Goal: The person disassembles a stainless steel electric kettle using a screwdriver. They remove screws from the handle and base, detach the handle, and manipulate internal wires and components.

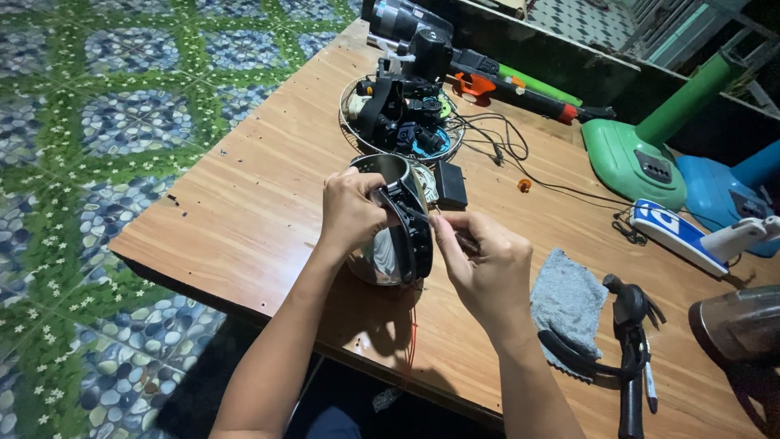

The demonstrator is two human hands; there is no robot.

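Kettle: we have a steel electric kettle (382, 236) standing on the wooden table (268, 195), near its front edge, with its black handle (414, 232) turned toward us.
Left hand: our left hand (351, 213) wraps the upper body and the top of the handle, fingers pressed together on it, steadying the kettle.
Right hand: our right hand (481, 264) pinches a thin dark tool (416, 215), likely a screwdriver, its tip at the top of the handle; the shaft is partly hidden by our fingers.
Step in hand: we judge that we are working a fastener or catch at the handle's upper end.
Doing it well: we should keep the tool in line with the fastener, press straight in before turning, and let the left hand take the counter-force so the kettle does not spin or tip.
Risk: a slanted tip could slip off and scratch the steel or jab our left thumb, which sits just beside it.
Behind the kettle: a round wire basket (357, 134) of black parts, with a small black box (449, 184) nearer us.
To our right: a grey cloth (567, 302), and beside it a hammer (630, 325) lying across another dark tool.
Far side: a green fan base (634, 162) and a blue one behind it.
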